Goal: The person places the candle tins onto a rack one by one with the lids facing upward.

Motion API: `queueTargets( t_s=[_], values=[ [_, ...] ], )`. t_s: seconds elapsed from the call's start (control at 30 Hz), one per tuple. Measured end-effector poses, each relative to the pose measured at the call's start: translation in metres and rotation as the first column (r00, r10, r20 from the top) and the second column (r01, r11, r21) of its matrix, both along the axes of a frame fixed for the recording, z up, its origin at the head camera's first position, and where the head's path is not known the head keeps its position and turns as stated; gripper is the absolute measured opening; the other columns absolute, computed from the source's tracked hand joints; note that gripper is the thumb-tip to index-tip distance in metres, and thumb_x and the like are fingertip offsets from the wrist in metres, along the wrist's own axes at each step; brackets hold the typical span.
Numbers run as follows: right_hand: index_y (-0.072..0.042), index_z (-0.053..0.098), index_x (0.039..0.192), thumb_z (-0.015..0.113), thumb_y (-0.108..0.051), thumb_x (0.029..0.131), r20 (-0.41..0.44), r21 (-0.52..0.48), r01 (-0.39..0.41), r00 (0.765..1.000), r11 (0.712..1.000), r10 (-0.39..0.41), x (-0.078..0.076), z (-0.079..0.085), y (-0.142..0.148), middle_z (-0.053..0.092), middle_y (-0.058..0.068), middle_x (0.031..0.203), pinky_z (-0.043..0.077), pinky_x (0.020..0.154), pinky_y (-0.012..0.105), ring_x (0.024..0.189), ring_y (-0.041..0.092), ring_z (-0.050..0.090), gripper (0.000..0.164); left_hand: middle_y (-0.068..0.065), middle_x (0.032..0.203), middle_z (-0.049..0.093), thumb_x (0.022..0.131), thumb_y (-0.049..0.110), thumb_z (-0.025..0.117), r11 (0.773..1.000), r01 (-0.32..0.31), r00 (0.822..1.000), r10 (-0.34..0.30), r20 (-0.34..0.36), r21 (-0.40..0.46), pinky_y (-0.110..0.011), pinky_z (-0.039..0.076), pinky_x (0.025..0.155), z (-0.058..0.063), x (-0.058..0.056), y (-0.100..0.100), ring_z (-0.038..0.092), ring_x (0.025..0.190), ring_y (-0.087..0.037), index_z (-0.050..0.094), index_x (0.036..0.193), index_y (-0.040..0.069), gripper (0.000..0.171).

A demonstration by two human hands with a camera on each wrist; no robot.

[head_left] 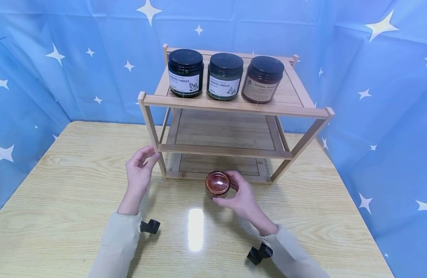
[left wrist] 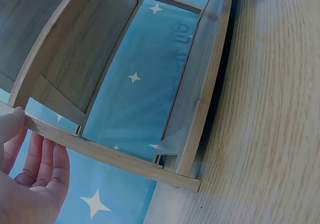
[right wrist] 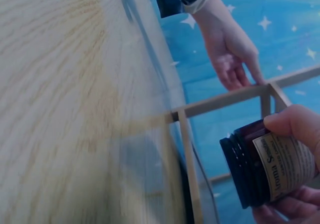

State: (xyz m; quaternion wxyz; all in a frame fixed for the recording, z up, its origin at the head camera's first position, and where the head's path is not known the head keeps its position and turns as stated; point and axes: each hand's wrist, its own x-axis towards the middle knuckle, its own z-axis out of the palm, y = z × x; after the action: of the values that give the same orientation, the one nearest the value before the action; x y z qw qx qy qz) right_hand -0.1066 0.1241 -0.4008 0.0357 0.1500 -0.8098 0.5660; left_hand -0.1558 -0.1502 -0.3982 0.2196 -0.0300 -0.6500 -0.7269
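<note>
My right hand [head_left: 243,199] grips an amber-brown glass candle jar [head_left: 217,183] in front of the rack's bottom shelf. The jar is upside down, its glass base facing up in the head view. From the right wrist view, its black lid [right wrist: 242,171] and cream "Aroma" label [right wrist: 285,164] show, with the thumb on one side and fingers on the other. My left hand [head_left: 138,170] pinches the front left post of the wooden rack [head_left: 224,151] at the middle shelf. In the left wrist view the thumb [left wrist: 11,124] and fingers lie on opposite sides of that post.
Along the rack's top shelf stand two dark green candle jars [head_left: 185,73] [head_left: 225,77] with white labels and a brown candle jar [head_left: 263,80], all black-lidded. The rack stands on a light wood table [head_left: 78,185]. A blue star-patterned curtain [head_left: 105,58] hangs behind and at both sides.
</note>
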Motion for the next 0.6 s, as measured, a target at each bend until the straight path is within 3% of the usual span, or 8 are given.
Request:
queueTargets(
  t_s=[0.33,0.6],
  values=[
    [0.003,0.055,0.112,0.085,0.004,0.056,-0.052,0.044,0.066,0.997,0.997,-0.064,0.005,0.012,0.025,0.065,0.012,0.103,0.052,0.087,0.030,0.097,0.021,0.060,0.063,0.011,0.088,0.066,0.085,-0.010,0.060,1.000,-0.011,1.000,0.010,0.018,0.006,-0.019,0.052,0.083,-0.001,0.000,0.000,0.060,0.089,-0.008,0.067,0.100,0.005,0.022],
    [0.003,0.056,0.110,0.085,0.003,0.057,-0.090,0.035,0.089,0.992,0.995,-0.085,0.008,0.025,0.043,0.064,0.012,0.101,0.051,0.084,0.020,0.094,0.009,0.058,0.061,0.011,0.089,0.066,0.086,-0.008,0.061,1.000,-0.010,1.000,0.010,0.026,0.004,-0.020,0.051,0.084,-0.001,-0.001,0.000,0.060,0.090,-0.008,0.066,0.101,0.003,0.020]
  ],
)
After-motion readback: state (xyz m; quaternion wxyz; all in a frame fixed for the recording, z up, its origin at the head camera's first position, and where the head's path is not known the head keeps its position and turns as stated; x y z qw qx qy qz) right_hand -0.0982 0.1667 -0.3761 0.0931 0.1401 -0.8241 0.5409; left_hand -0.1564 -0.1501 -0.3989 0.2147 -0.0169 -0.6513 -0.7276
